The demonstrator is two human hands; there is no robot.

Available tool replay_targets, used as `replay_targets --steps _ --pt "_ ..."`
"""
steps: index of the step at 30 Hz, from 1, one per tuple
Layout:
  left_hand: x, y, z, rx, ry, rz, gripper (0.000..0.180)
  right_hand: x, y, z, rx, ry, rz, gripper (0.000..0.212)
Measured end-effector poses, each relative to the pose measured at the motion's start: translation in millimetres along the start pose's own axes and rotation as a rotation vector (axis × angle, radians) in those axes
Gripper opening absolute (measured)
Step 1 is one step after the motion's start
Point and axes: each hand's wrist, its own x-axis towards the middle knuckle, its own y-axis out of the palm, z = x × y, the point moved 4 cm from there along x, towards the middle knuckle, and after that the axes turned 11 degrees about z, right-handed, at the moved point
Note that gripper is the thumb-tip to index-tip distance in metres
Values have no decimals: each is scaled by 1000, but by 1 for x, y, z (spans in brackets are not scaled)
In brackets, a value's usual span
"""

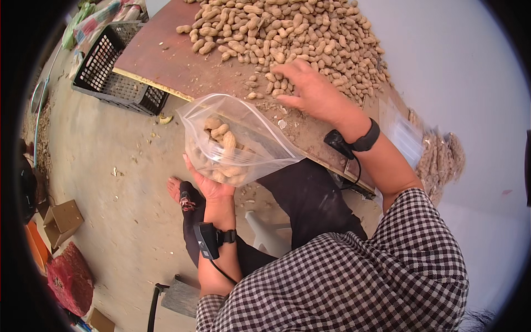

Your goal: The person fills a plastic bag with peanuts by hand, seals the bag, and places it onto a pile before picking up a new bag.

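A clear zip bag [254, 133], its mouth spread wide, has several unshelled peanuts [228, 141] inside. It rests on my left hand [213, 187], which holds it from below; most of those fingers are hidden by the bag. On the reddish-brown table [160, 52] lies a big heap of unshelled peanuts [287, 30]. My right hand [312, 94] is at the near edge of this heap, thumb and fingers apart around a few loose peanuts, with none visibly gripped.
A black plastic crate [119, 91] stands on the floor left of the table. Filled bags of peanuts [442, 157] and clear empty bags [404, 138] lie at the right. A cardboard box [62, 221] and a red mesh sack [71, 279] are at the lower left.
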Motion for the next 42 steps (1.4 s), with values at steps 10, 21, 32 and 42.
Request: replay_targets --steps 10,21,32,42 --pt "2 1 3 -7 -10 -14 77 16 13 9 -211 46 -61 37" --pt "3 -6 3 -54 -6 17 76 10 22 7 -286 5 -7 32" --pt "3 -2 3 -33 18 -11 76 -1 -19 5 590 138 -100 32" --pt "7 7 11 -43 -26 86 77 -18 -49 95 681 -327 -129 38"
